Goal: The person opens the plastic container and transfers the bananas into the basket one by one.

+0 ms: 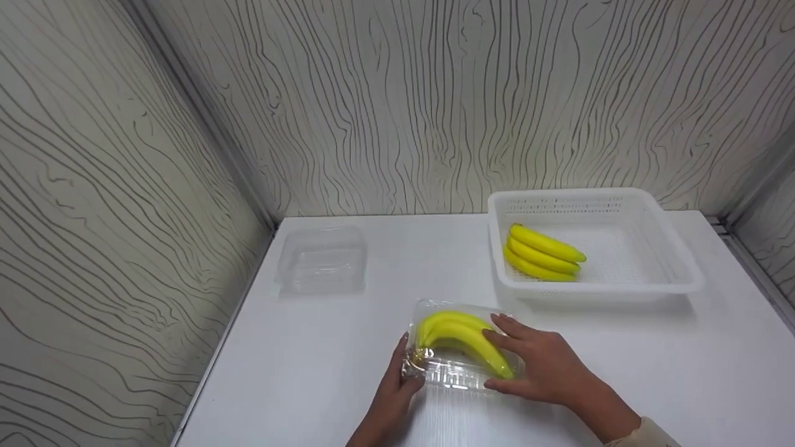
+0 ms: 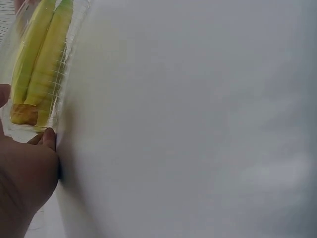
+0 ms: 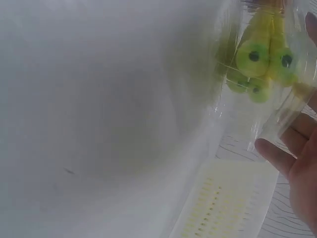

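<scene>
Between both hands, low in the head view, is a clear plastic box [image 1: 453,377]. Inside lies a bunch of yellow bananas [image 1: 464,333], seen through the clear wall in both wrist views, stem at the left end. My left hand [image 1: 395,392] grips the box's left end, thumb at its front corner and fingers along the side. At the other end my right hand [image 1: 549,366] holds the box, thumb low at the front and fingers spread over the top beside the banana tips. In the right wrist view the green-tipped banana ends [image 3: 267,62] point toward this hand.
A white basket [image 1: 596,288] stands at the back right, with another bunch of bananas [image 1: 541,253] inside. Toward the back left is a second clear plastic container [image 1: 323,261]. Patterned walls [image 1: 397,105] border the white table [image 1: 298,372] at the back and sides.
</scene>
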The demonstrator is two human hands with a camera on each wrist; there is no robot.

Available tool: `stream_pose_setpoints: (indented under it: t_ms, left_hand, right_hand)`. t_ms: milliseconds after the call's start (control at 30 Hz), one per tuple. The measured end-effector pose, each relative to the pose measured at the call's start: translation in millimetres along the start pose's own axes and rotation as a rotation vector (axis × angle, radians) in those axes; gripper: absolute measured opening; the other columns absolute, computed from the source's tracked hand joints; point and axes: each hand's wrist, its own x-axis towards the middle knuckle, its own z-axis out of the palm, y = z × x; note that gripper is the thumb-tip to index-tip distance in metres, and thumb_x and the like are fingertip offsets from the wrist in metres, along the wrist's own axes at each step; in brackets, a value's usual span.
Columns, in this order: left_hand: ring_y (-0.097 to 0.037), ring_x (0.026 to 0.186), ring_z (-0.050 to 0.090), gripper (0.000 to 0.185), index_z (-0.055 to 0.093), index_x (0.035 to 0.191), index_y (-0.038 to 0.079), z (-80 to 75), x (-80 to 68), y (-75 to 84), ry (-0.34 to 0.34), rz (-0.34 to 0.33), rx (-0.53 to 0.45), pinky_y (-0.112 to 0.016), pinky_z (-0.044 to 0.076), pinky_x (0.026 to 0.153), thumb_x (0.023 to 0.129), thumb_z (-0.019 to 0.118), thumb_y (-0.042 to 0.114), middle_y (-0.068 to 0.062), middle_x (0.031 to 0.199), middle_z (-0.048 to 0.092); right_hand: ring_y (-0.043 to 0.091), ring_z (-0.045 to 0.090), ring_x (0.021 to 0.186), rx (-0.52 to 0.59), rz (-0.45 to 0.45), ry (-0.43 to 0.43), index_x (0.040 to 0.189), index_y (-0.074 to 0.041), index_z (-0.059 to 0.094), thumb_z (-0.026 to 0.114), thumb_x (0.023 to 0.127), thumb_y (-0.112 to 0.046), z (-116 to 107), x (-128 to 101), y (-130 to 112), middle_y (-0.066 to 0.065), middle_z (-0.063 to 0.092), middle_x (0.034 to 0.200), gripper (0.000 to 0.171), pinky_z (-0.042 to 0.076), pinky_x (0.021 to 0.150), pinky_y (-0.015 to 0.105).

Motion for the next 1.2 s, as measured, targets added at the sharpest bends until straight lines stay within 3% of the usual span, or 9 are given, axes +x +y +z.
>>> stream_pose_setpoints:
  t_ms: [233,500,667,767,900,1000,1200]
  left_hand:
    - [-0.048,0.166,0.016,0.087,0.014,0.173,0.029,-1.6,0.5,1.4,0.002,-0.008,-0.023,-0.072,0.019,0.131,0.099,0.058,0.018,-0.017,0.181,0.014]
    - [-0.048,0.166,0.016,0.089,0.014,0.174,0.024,-1.6,2.3,-0.5,0.010,-0.026,-0.033,-0.075,0.022,0.129,0.096,0.058,0.018,-0.016,0.181,0.015]
    - [-0.047,0.166,0.020,0.085,0.012,0.174,0.024,-0.6,2.2,-1.3,0.003,-0.015,-0.004,-0.074,0.026,0.128,0.101,0.056,0.021,-0.016,0.181,0.016]
    - [-0.049,0.165,0.020,0.084,0.011,0.174,0.018,0.1,2.8,-0.8,0.008,-0.014,0.016,-0.073,0.025,0.129,0.102,0.055,0.021,-0.020,0.180,0.016]
    - [-0.050,0.165,0.018,0.088,0.011,0.173,0.010,0.8,6.2,-0.2,0.025,-0.067,0.017,-0.072,0.021,0.131,0.098,0.056,0.021,-0.024,0.178,0.018]
    - [-0.050,0.165,0.019,0.088,0.010,0.173,0.014,1.4,7.0,-0.8,0.024,-0.096,0.010,-0.072,0.022,0.131,0.097,0.055,0.023,-0.025,0.178,0.021]
    - [-0.046,0.156,0.039,0.087,0.011,0.173,0.022,0.3,1.5,-3.2,-0.006,0.027,-0.003,-0.068,0.036,0.123,0.099,0.056,0.019,-0.026,0.172,0.031]
  right_hand:
    - [0.022,0.078,0.118,-0.013,-0.039,0.089,0.130,-0.024,0.079,0.088,0.075,-0.067,6.1,7.6,5.4,0.006,0.077,0.136,0.070,0.068,0.076,0.036]
    - [0.018,0.079,0.116,0.015,0.005,0.074,0.128,-0.025,0.080,0.087,0.077,-0.067,6.8,11.0,8.5,0.003,0.077,0.134,0.067,0.068,0.076,0.034]
    - [0.017,0.078,0.117,0.036,0.034,0.054,0.129,-0.025,0.080,0.086,0.078,-0.067,5.8,11.0,9.1,0.001,0.077,0.135,0.066,0.068,0.078,0.035]
    - [0.016,0.079,0.116,0.040,0.036,0.061,0.128,-0.025,0.080,0.087,0.079,-0.064,5.3,11.9,10.3,0.001,0.078,0.134,0.064,0.068,0.078,0.035]
    - [0.016,0.080,0.112,0.043,0.019,0.084,0.127,-0.025,0.081,0.089,0.078,-0.059,6.3,14.2,12.3,0.001,0.079,0.131,0.060,0.068,0.075,0.035]
    - [0.016,0.081,0.109,0.054,0.007,0.093,0.127,-0.024,0.081,0.090,0.078,-0.056,7.7,15.0,14.2,0.001,0.080,0.130,0.058,0.067,0.073,0.035]
    - [0.018,0.082,0.105,0.130,0.051,0.133,0.125,-0.024,0.082,0.092,0.076,-0.041,7.3,15.0,18.0,0.001,0.080,0.127,0.053,0.067,0.073,0.034]
